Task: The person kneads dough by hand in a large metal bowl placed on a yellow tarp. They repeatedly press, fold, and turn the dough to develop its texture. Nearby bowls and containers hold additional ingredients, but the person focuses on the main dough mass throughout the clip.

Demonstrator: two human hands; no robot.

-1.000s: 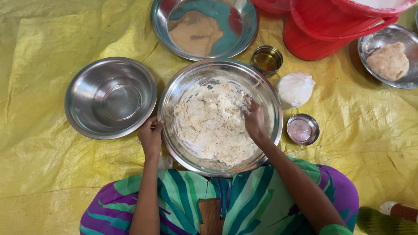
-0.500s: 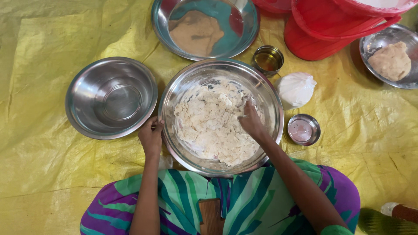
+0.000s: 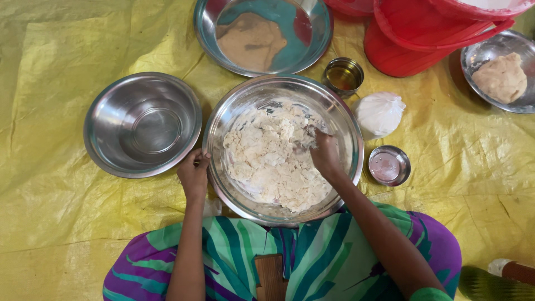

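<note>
On the yellow sheet [image 3: 67, 223]: you sat with a big steel bowl [image 3: 234, 111] straight in front of your knees, its rim close to your striped green and purple clothing [image 3: 312, 262]
Dough: a pale, shaggy mass of dough [image 3: 267, 161] lay in the bottom of that bowl, crumbly and not yet smooth, covering most of the base
Your right hand: your right hand [image 3: 324, 153] was down inside the bowl, fingers curled and pressed into the right edge of the dough, with bits of it stuck to them
Your left hand: your left hand [image 3: 193, 170] gripped the bowl's left rim from outside, fingers bent over the edge and thumb against the wall
To your left: an empty steel bowl [image 3: 142, 124] stood just beside the big one, their rims nearly touching
Ahead of you: a wide steel plate [image 3: 262, 36] sat beyond the big bowl, its shiny face mirroring brown and teal shapes
To your right: a small cup of yellow oil [image 3: 343, 75] stood near the far rim, a tied white bag [image 3: 380, 113] lay beside it, and a small round steel lid [image 3: 389, 165] lay closer to you
Far right: a red bucket [image 3: 423, 39] stood at the top, and next to it another steel dish [image 3: 490, 53] held a smooth ball of dough [image 3: 501, 78]
</note>
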